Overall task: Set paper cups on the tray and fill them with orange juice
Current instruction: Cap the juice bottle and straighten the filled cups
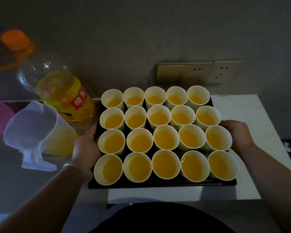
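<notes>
Left hand [86,145] and right hand [238,133] grip opposite side edges of the tray [158,184] at the surface's [252,113] left edge; with 20 juice-filled paper cups [166,137], it probably handles heavy and sloshy, best kept level.

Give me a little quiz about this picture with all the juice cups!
1. How many paper cups stand on the tray?
2. True or false: some of the cups are empty.
3. What stands to the left of the tray? A) a kettle B) the juice bottle C) a toaster

Key: 1) twenty, in four rows of five; 2) false, each one holds juice; 3) B.
</notes>
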{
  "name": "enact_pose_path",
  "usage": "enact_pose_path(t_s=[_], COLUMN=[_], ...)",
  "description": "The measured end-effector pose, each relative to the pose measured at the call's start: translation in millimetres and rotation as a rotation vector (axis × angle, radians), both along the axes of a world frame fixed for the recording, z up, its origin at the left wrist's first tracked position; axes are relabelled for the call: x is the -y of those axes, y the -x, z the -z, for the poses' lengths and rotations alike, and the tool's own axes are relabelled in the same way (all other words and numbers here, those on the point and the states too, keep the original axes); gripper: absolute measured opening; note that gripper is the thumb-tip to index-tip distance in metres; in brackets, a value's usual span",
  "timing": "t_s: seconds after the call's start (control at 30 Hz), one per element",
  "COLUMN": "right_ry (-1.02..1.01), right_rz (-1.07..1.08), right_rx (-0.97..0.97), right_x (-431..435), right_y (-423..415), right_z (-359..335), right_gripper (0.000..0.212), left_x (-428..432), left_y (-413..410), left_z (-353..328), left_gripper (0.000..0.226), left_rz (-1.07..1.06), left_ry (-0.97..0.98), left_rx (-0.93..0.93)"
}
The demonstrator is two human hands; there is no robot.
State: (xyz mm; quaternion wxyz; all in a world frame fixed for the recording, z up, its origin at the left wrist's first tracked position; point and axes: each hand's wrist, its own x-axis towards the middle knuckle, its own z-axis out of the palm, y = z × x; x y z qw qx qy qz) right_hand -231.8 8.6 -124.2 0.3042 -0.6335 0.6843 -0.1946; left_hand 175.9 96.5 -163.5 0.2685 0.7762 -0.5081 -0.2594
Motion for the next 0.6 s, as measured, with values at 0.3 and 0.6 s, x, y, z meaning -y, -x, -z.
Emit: enact_pose_path(t_s=[0.3,0.6], right_ry=[0.012,0.001], right_rz=[-0.004,0.045], right_rx=[-0.010,0.046], right_x=[0.6,3.1], right_y=[20.2,43.6], right_z=[-6.3,-6.8], right_gripper=[0.022,0.018], left_x=[5.5,12.7], left_y=[19.6,47.0], left_z=[-1.8,-1.4], left_gripper=[0.057,0.063], left_rz=[-0.007,0.036], left_ry=[0.007,-0.028], left_rx=[-0.013,0.138])
